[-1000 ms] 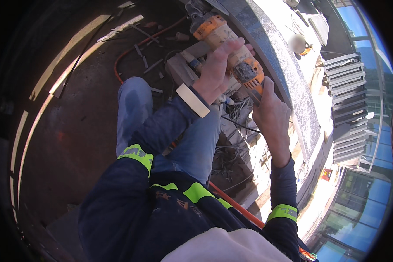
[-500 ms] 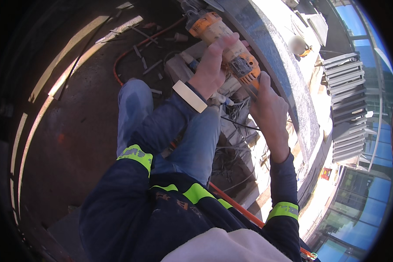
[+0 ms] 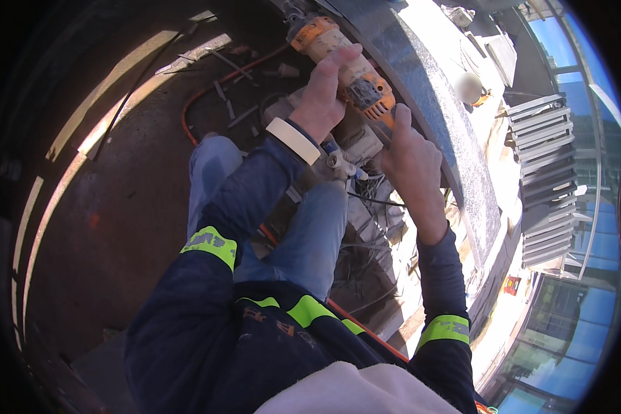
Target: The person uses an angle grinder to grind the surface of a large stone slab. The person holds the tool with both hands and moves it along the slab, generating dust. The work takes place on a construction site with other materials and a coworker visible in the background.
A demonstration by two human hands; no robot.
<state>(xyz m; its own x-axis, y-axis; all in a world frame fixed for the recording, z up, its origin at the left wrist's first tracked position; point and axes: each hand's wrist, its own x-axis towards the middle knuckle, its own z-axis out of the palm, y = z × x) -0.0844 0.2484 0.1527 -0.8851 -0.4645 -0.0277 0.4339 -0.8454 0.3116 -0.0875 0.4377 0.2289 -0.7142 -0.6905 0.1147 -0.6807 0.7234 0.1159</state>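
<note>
An orange and grey angle grinder points up and away along the edge of a grey speckled stone slab. My left hand wraps the front of its body, thumb on top. My right hand grips the rear handle, close to the slab's edge. A pale roll of tape circles my left wrist like a bracelet. The grinder's disc at the far end is mostly hidden. My knees in blue jeans are below the tool.
An orange hose curves over the dark floor at the upper left, with loose metal scraps near it. Black cables and rubble lie under my right arm. A white round object sits beyond the slab. Glass building fronts show far below right.
Both hands and the grinder have shifted slightly up and away along the slab's edge. The grip of each hand is unchanged.
</note>
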